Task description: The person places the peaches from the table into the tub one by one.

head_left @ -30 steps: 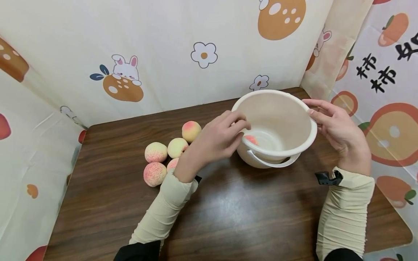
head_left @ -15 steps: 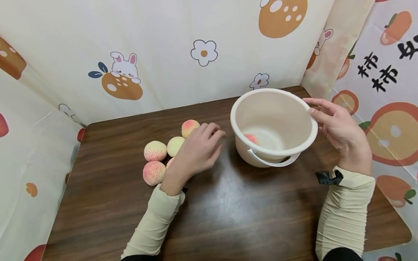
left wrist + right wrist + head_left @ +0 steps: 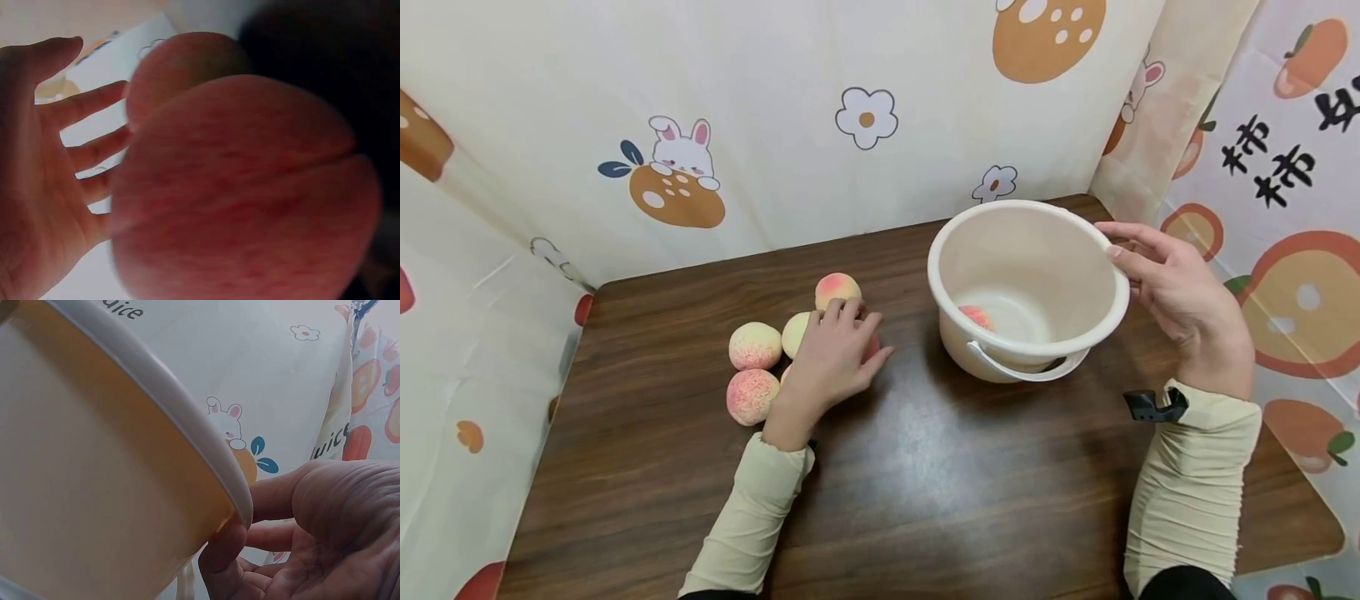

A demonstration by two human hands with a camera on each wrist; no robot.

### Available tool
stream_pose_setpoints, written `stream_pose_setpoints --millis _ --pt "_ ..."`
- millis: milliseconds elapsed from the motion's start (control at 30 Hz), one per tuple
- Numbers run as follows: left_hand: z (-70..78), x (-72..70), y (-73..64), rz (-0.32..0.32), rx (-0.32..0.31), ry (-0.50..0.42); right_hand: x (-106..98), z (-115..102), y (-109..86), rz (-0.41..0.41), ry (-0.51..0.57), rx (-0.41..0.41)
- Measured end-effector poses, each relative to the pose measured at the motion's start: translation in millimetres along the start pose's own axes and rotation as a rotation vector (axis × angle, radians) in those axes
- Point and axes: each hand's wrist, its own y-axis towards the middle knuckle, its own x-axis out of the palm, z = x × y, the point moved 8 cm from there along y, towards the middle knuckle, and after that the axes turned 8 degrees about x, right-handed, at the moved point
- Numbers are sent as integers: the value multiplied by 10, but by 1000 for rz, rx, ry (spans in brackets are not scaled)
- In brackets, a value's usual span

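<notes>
My left hand is over a group of peaches, its fingers spread and the thumb apart. A reddish peach shows between thumb and fingers, partly covered. In the left wrist view a large peach hides some fingertips, with a second peach behind it. The fingertips are close to the far peach. My right hand pinches the right rim of a cream bucket between thumb and fingers; the right wrist view shows this grip on the bucket. One peach lies inside the bucket.
Two peaches, one pale and one redder, lie left of the hand. Another pale peach is partly hidden. The bucket's handle hangs in front. Printed curtains edge the brown table.
My left hand has moved left from the bucket's rim to the peaches, its fingers spreading. The right hand stays on the rim, and the bucket has stayed put.
</notes>
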Motion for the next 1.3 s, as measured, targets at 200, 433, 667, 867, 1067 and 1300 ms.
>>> stream_pose_setpoints --millis 200,433,667,867,1067,1300 --pt "-66 151 -27 -43 -23 -11 4 -9 -9 -6 15 -17" --pt "-74 269 -41 -65 -19 -4 5 0 -5 8 1 -3" --pt "-51 281 -32 -56 15 17 15 -8 -17 -7 37 -9" --pt "-42 294 -24 -68 39 11 32 -18 -4 -15 32 -14" --pt "-30 302 -8 -76 52 -10 26 -14 19 -10 4 -14" --pt "-23 306 32 -119 51 -43 1 -11 -1 2 -7 -9"
